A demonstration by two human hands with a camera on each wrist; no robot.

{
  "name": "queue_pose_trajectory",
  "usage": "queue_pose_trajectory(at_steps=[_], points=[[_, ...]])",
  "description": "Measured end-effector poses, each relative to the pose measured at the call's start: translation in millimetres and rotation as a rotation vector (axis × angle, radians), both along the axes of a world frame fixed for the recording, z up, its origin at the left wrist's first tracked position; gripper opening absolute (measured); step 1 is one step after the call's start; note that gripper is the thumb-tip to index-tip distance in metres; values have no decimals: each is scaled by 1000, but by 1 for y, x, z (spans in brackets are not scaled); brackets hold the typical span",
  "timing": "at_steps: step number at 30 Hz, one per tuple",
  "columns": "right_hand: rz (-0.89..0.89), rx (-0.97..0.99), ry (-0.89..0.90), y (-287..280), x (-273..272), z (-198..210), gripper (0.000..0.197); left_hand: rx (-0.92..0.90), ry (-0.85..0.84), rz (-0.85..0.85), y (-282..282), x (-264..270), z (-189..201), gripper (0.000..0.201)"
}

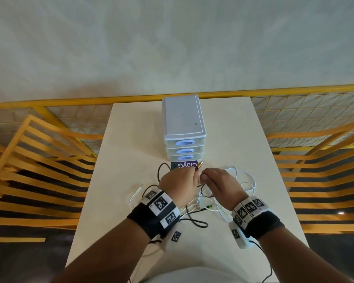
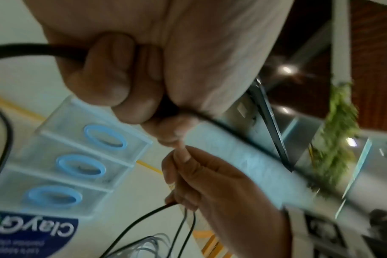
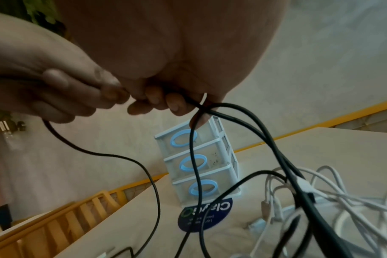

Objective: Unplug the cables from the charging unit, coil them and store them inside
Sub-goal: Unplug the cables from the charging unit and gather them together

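Observation:
My left hand [image 1: 192, 173] grips a thin black cable [image 1: 194, 220] just behind its gold plug [image 1: 199, 165], which points toward the drawers. In the left wrist view the fingers [image 2: 130, 97] curl round the black cable [image 2: 33, 50]. My right hand [image 1: 205, 177] is close beside it and pinches loops of the same cable [image 3: 121, 157] between thumb and fingertips [image 3: 157, 100]. The loops hang down to the table. A white three-drawer unit [image 1: 183, 119] with blue oval handles stands behind the hands, all drawers closed.
A tangle of white cables [image 1: 247, 180] lies right of and below the hands on the cream table [image 1: 114, 201]. A purple round sticker [image 1: 184, 165] sits in front of the drawers. Yellow railings [image 1: 49, 139] flank the table on both sides.

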State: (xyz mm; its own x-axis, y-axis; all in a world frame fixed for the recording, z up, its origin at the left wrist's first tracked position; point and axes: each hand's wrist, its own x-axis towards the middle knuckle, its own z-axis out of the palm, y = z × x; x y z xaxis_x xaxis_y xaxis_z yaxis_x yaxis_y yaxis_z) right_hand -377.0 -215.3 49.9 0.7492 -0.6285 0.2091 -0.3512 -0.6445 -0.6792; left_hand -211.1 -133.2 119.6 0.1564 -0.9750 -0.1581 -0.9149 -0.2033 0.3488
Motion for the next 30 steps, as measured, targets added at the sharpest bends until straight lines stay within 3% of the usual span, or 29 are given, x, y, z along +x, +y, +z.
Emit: queue_pose_trajectory(at_steps=[5, 17, 23, 30], points=[[-43, 119, 159, 3, -5, -15, 27, -30, 56, -16, 6, 10, 16, 34], [-207, 226, 334, -28, -34, -58, 21, -336, 269, 51, 34, 67, 113, 32], [-224, 167, 316, -42, -28, -57, 24, -482, 548, 175, 55, 72, 146, 35], [-340, 169, 454, -46, -41, -62, 39, -702, 878, 346, 70, 85, 186, 30]])
